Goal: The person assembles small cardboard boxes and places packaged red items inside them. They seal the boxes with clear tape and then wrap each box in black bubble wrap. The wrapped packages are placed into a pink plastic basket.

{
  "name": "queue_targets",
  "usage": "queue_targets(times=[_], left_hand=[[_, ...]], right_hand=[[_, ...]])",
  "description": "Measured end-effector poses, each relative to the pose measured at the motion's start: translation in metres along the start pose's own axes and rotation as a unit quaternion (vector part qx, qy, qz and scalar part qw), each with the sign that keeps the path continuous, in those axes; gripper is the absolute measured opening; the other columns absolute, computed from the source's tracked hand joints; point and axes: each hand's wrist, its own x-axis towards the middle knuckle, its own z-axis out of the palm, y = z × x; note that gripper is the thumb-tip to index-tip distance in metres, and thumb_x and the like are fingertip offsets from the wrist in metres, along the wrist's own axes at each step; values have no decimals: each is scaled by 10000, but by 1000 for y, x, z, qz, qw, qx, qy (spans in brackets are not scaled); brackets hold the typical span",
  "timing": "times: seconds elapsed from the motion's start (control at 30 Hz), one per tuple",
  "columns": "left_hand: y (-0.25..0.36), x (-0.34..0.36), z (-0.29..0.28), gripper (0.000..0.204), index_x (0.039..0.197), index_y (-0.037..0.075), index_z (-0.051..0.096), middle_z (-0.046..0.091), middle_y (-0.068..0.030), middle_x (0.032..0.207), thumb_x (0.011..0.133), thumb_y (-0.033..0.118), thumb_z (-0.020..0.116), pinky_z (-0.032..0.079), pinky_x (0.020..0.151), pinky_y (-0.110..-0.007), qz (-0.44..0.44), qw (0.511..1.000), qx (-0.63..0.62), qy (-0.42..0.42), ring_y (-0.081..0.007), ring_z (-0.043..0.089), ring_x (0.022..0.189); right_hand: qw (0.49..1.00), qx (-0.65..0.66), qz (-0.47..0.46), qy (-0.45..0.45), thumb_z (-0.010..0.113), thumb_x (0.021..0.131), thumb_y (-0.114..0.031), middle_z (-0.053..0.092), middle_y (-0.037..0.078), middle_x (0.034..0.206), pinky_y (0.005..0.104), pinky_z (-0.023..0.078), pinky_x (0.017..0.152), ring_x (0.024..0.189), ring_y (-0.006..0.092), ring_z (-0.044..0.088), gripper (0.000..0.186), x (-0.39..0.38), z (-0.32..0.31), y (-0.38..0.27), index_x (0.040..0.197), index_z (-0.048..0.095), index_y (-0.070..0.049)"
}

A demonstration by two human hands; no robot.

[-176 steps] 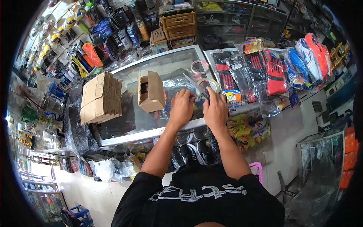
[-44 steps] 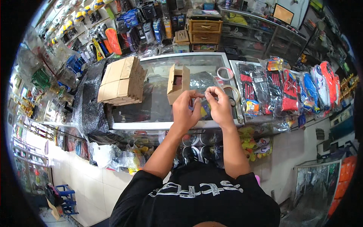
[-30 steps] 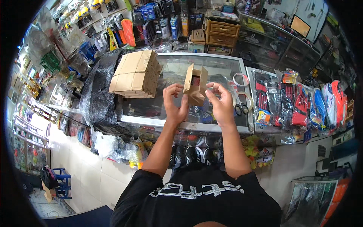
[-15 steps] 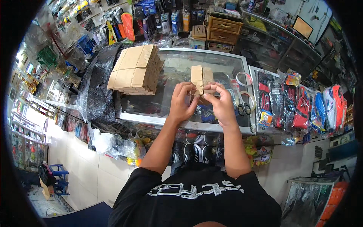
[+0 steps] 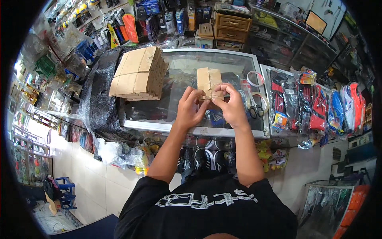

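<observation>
A small brown cardboard box [image 5: 208, 76] sits on the glass counter in front of me, its two top flaps lying side by side with a thin seam between them. My left hand [image 5: 191, 108] grips the box's near left edge between thumb and fingers. At the near right edge, my right hand [image 5: 230, 106] pinches the cardboard close to the seam, thumb and fingertips almost meeting the left thumb. My fingers hide the near end of the box. To the left stands a tall stack of flattened cardboard boxes [image 5: 133, 73], tied with string.
Right of the box lie black-handled scissors [image 5: 255, 109], a tape roll [image 5: 255, 78] and another tape roll [image 5: 261, 99] on the glass showcase [image 5: 159, 124]. Packaged gloves [image 5: 303, 103] cover the right counter. Black plastic wrap [image 5: 97, 91] drapes the left end. Wooden drawers [image 5: 232, 28] stand behind.
The right flap has come down level with the left one, and the dark gap between them has narrowed to a seam. My right hand has shifted slightly left, toward the seam.
</observation>
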Motion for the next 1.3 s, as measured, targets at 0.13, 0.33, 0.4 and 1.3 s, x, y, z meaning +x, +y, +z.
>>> queue_targets(times=[0.13,0.33,0.4,1.3], left_hand=[[1,1,1,270,1094,17,727,635,-110,970,858,22,860,515,683,-348,13,1000,-3,0,-234,622,797],[-4,0,3,214,1044,20,754,648,-115,973,860,21,864,519,689,-341,36,999,-5,1,-221,627,795],[-1,1,2,229,1059,20,749,647,-115,973,862,26,865,515,687,-341,32,999,-3,-2,-224,625,793],[-7,-1,5,253,1143,84,815,633,-141,1000,891,79,830,544,696,-375,14,1000,9,-10,-271,637,797]], right_hand=[[999,17,-8,-46,761,832,-7,688,112,1240,382,482,1089,1250,277,651,231,6,-9,1,1059,724,-20],[999,-20,-12,-34,740,860,22,682,85,1334,353,480,1109,1323,232,625,181,2,-2,-7,1036,719,-13],[999,-37,-21,-22,735,869,22,688,99,1340,365,500,1093,1301,249,646,165,0,0,-5,1032,724,-7],[993,63,-2,104,783,886,-38,713,139,1307,427,514,1093,1252,307,678,360,-20,21,3,1234,692,-17]])
